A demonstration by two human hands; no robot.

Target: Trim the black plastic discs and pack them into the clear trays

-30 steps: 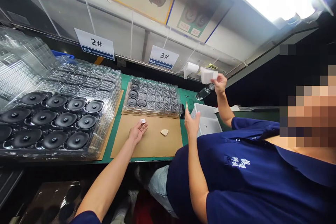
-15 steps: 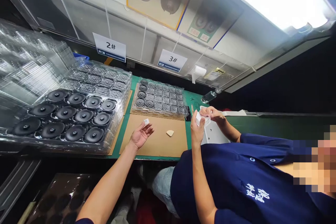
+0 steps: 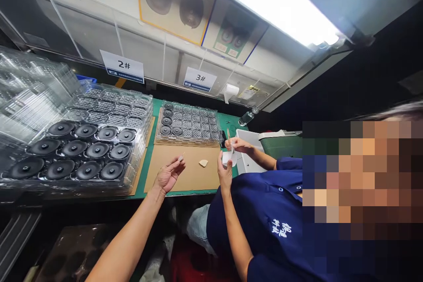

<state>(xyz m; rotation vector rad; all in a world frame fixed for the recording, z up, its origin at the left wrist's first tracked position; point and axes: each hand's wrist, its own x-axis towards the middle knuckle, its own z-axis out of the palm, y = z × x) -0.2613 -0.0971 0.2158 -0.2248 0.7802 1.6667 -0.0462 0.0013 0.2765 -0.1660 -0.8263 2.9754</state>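
My left hand (image 3: pixel 169 176) is palm up over the cardboard sheet (image 3: pixel 185 183), its thumb and fingertips closed on a small white block (image 3: pixel 180 158). A thin pale tip sticks out beside the block. To the right of my left hand, a cream-coloured wedge-shaped piece (image 3: pixel 203 163) lies on the cardboard. My right hand is out of view. Left of my left hand, a clear tray (image 3: pixel 152 112) holds several black round-cornered parts (image 3: pixel 113 170).
A smaller clear tray (image 3: pixel 188 142) with black parts lies behind the cardboard. At right, a person's hands (image 3: pixel 226 176) hold a white item (image 3: pixel 228 158) and a thin stick. A glass bottle (image 3: pixel 247 116) and a white tray (image 3: pixel 243 164) are near them.
The view has swung, so the scene sits further left. My left hand has turned and its fingers have drawn closer together around the block. The person's hand now holds a thin stick.
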